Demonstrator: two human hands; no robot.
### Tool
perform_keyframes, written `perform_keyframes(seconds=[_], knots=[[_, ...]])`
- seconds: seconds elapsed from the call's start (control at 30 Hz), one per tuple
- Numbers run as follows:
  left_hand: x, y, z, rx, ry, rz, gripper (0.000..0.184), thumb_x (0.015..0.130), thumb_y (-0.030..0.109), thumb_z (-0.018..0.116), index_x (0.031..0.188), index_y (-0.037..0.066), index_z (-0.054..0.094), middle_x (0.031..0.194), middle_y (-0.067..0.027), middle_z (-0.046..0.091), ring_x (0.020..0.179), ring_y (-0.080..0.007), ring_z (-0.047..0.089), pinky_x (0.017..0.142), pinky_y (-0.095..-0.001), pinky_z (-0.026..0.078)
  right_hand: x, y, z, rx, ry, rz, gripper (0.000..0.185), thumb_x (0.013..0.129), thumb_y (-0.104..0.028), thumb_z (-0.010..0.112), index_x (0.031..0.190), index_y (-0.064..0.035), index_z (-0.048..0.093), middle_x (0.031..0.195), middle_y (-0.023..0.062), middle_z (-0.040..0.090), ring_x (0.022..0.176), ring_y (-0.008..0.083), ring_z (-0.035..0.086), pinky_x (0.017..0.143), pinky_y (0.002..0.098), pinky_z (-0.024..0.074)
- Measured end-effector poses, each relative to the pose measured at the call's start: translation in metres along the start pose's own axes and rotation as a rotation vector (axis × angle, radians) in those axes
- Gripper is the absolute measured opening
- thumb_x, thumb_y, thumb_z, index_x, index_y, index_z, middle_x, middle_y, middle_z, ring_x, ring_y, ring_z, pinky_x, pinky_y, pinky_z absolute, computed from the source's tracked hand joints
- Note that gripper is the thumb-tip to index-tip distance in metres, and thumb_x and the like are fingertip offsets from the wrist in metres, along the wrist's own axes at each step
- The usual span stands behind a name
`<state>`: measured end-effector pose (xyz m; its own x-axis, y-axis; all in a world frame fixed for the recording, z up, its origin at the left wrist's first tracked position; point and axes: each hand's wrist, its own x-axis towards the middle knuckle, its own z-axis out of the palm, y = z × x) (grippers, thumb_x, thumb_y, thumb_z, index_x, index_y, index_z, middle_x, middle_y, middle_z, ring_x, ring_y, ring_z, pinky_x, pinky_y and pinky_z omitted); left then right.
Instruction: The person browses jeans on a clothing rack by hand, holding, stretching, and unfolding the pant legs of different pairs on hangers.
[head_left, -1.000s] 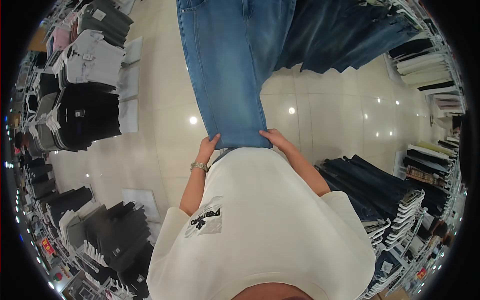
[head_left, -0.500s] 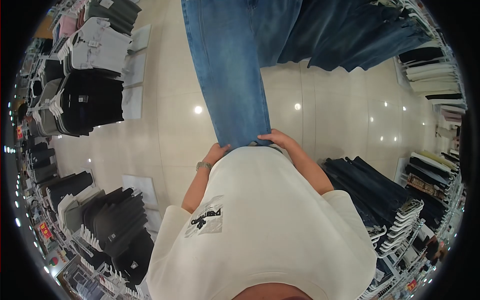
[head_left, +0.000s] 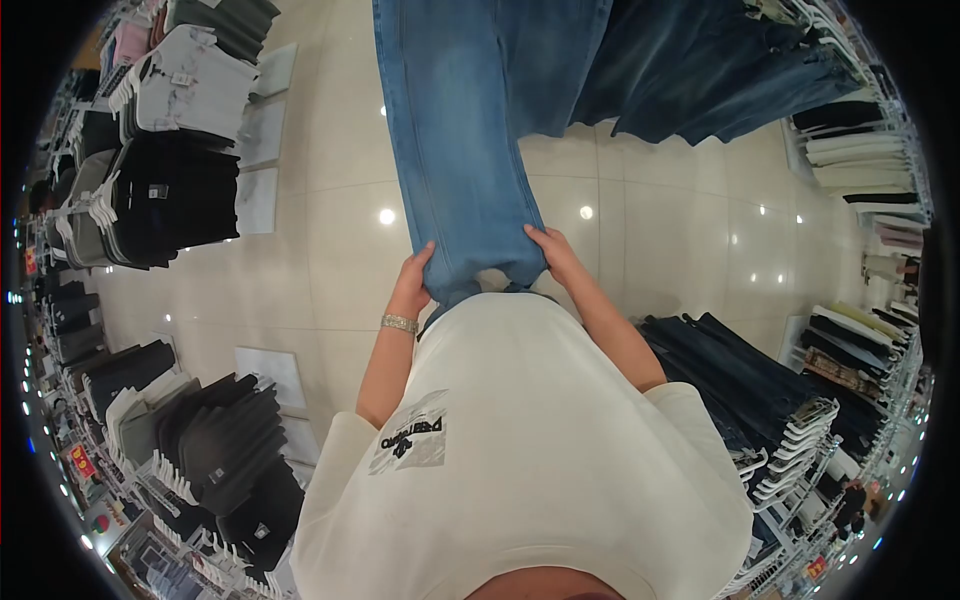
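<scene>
A pair of blue jeans (head_left: 460, 150) stretches from the top of the view down to my waist. My left hand (head_left: 415, 278) grips the left edge of the leg near its lower end, thumb on top and the other fingers mostly hidden underneath. On the opposite edge my right hand (head_left: 552, 252) holds the denim in the same way. Between the hands the cloth sags into folds, and floor shows through a small gap by my shirt. Darker jeans (head_left: 690, 75) hang beside this pair at the upper right.
Racks of folded-over garments on white hangers line the left, among them black trousers (head_left: 175, 195) and grey ones (head_left: 225, 440). Dark jeans (head_left: 740, 375) hang at the lower right. White display boards (head_left: 270, 375) stand low by the left racks. Glossy tile floor (head_left: 330, 250) lies between.
Both hands have moved up along the leg, away from my body, and slightly apart. The lower end of the denim has gone from flat to bunched and sagging.
</scene>
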<state>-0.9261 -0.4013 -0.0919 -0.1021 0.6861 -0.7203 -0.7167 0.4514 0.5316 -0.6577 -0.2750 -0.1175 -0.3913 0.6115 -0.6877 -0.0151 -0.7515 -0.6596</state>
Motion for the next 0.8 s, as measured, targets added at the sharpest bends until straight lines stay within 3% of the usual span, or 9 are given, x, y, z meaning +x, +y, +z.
perform_keyframes(seconds=[0.07,0.17,0.27,0.37,0.47,0.6,0.67,0.8], knots=[[-0.006,0.010,0.003,-0.091,-0.108,-0.047,0.052,0.100,0.027,0.056,0.134,-0.010,0.045,0.129,-0.0185,0.060,0.112,-0.0263,0.063,0.097,-0.0390,0.053,-0.008,-0.021,0.008,0.118,-0.119,0.018,0.054,0.093,-0.029,0.066,0.128,0.0105,0.053,0.119,0.0172,0.065,0.104,0.0226,0.066,0.088,0.0353,0.0540],[-0.006,0.002,-0.006,0.018,-0.219,-0.102,0.048,0.100,0.025,0.056,0.132,-0.009,0.047,0.128,-0.0177,0.060,0.114,-0.0262,0.062,0.099,-0.0384,0.052,-0.011,-0.030,0.012,0.172,-0.208,0.075,0.055,0.092,-0.027,0.067,0.131,0.0087,0.051,0.121,0.0166,0.064,0.106,0.0236,0.065,0.090,0.0363,0.0540],[0.002,-0.014,-0.021,0.338,-0.165,-0.199,0.048,0.100,0.026,0.056,0.131,-0.009,0.048,0.128,-0.0167,0.061,0.116,-0.0260,0.061,0.101,-0.0384,0.050,-0.019,-0.032,0.016,0.052,-0.178,0.154,0.056,0.093,-0.028,0.067,0.132,0.0087,0.050,0.122,0.0167,0.063,0.107,0.0253,0.065,0.092,0.0373,0.0541],[0.000,-0.017,-0.015,0.222,-0.149,-0.018,0.048,0.100,0.028,0.056,0.131,-0.009,0.048,0.127,-0.0173,0.061,0.115,-0.0273,0.061,0.101,-0.0401,0.050,-0.016,-0.024,0.010,-0.022,-0.173,0.162,0.059,0.093,-0.028,0.067,0.133,0.0090,0.048,0.126,0.0180,0.061,0.110,0.0266,0.064,0.094,0.0386,0.0538],[-0.017,0.014,-0.002,-0.187,-0.114,-0.034,0.052,0.099,0.030,0.058,0.132,-0.008,0.048,0.127,-0.0191,0.060,0.116,-0.0287,0.061,0.102,-0.0418,0.048,-0.026,-0.036,0.013,0.119,-0.185,0.130,0.057,0.092,-0.027,0.067,0.133,0.0078,0.049,0.127,0.0187,0.060,0.111,0.0267,0.064,0.094,0.0380,0.0538],[-0.028,0.007,0.003,-0.114,-0.084,-0.162,0.049,0.097,0.031,0.059,0.128,-0.006,0.051,0.121,-0.0175,0.063,0.112,-0.0269,0.062,0.097,-0.0409,0.051,-0.024,-0.030,0.018,0.160,-0.269,0.209,0.056,0.092,-0.026,0.067,0.134,0.0077,0.049,0.127,0.0176,0.061,0.113,0.0258,0.063,0.096,0.0383,0.0524],[-0.031,0.001,0.004,-0.011,-0.095,-0.229,0.050,0.097,0.030,0.059,0.129,-0.007,0.050,0.123,-0.0188,0.062,0.111,-0.0278,0.062,0.096,-0.0409,0.053,-0.016,-0.017,0.017,0.019,-0.277,0.215,0.056,0.092,-0.026,0.067,0.134,0.0076,0.049,0.126,0.0170,0.061,0.113,0.0255,0.063,0.097,0.0389,0.0518],[-0.024,0.007,-0.005,-0.035,-0.090,-0.128,0.048,0.097,0.025,0.059,0.131,-0.008,0.048,0.126,-0.0200,0.060,0.112,-0.0295,0.062,0.094,-0.0427,0.054,-0.023,-0.024,0.026,0.103,-0.162,0.180,0.053,0.092,-0.025,0.067,0.132,0.0069,0.050,0.125,0.0162,0.062,0.112,0.0250,0.063,0.097,0.0398,0.0522]])
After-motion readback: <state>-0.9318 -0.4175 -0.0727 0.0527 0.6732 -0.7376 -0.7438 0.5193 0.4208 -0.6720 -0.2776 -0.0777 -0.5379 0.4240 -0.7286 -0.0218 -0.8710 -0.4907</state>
